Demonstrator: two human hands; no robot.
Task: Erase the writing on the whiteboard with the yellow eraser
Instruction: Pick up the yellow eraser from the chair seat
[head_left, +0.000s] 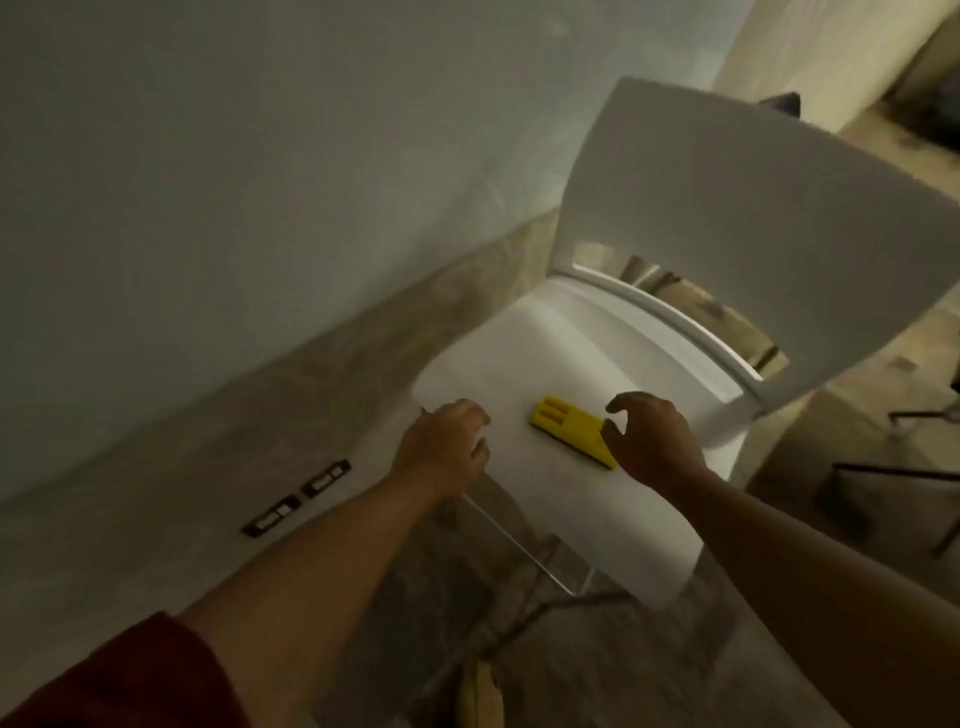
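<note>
A yellow eraser (571, 430) lies flat on a white whiteboard (587, 514), which rests across the seat of a white chair (727, 218). No writing shows on the visible part of the board. My left hand (441, 452) has its fingers curled on the board's left edge. My right hand (649, 441) hovers over the eraser's near right end, fingers spread and curved, covering that end. Whether the thumb touches the eraser I cannot tell.
A pale wall (234, 182) runs along the left, with two dark sockets (298, 499) low on it. The chair's backrest rises behind the board. Dark metal furniture legs (904, 467) stand on the stone floor at the right.
</note>
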